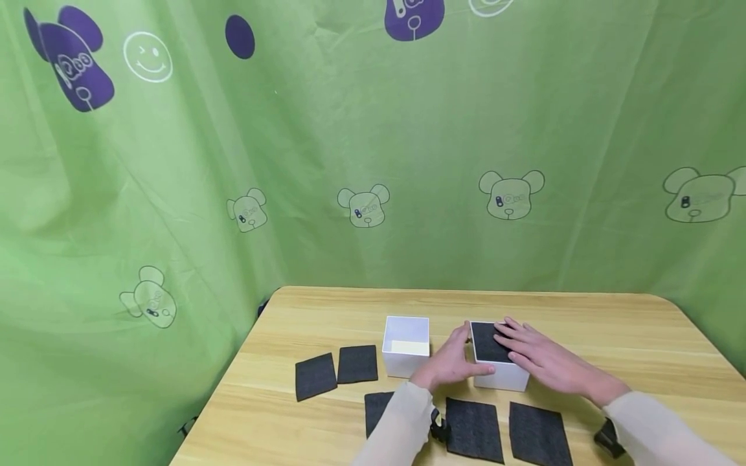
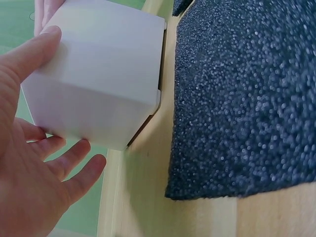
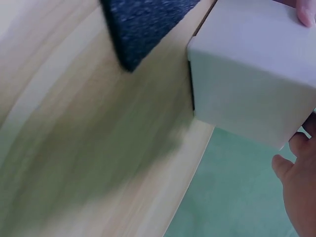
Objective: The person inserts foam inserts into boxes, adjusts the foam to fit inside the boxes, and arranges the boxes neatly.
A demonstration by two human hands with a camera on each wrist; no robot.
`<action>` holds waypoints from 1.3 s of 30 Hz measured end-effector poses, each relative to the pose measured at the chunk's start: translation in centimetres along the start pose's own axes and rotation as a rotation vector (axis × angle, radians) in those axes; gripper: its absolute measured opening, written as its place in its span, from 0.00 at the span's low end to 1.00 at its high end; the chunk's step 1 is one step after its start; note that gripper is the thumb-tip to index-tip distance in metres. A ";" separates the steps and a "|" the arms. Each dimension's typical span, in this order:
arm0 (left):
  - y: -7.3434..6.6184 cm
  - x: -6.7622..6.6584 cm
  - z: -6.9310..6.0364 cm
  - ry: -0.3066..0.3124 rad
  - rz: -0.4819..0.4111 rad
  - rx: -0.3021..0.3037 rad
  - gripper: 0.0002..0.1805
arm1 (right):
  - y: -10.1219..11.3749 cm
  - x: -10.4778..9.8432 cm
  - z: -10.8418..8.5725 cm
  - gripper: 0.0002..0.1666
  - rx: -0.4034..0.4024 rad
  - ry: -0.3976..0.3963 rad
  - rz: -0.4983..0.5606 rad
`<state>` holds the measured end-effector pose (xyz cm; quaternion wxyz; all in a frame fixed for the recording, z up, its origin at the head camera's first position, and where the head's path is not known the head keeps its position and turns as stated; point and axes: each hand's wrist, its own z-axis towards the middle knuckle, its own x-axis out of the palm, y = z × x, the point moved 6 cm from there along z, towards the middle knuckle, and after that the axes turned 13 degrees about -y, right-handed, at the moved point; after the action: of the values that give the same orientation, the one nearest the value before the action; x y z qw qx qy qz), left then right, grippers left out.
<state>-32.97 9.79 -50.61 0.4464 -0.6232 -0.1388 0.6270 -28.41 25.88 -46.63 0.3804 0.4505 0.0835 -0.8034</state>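
Note:
A white square box stands on the table, with a black foam square lying level with its top rim. My left hand holds the box at its left side, the thumb on the front wall and the other fingers along the side wall, as the left wrist view shows. My right hand lies over the top right edge, its straight fingers resting on the foam square. In the right wrist view the thumb is near the box's side wall. How deep the foam sits inside is hidden.
A second white box, open at the top, stands to the left. Two black foam squares lie left of it. In front, more squares lie on the wooden table, one partly under my left sleeve. A green curtain hangs behind.

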 end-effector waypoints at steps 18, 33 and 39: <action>-0.1 -0.1 -0.1 0.012 -0.002 0.003 0.56 | 0.1 1.3 2.0 0.29 0.166 0.073 0.108; 0.0 -0.1 -0.1 0.009 -0.003 0.010 0.56 | 0.2 1.9 2.2 0.28 0.174 0.068 0.115; 0.0 -0.1 -0.2 0.010 -0.007 0.006 0.56 | 0.2 2.0 2.1 0.28 0.180 0.054 0.121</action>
<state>-32.83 9.66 -50.56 0.4510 -0.6245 -0.1368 0.6228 -30.29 23.63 -46.96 0.3839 0.5084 -0.0060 -0.7708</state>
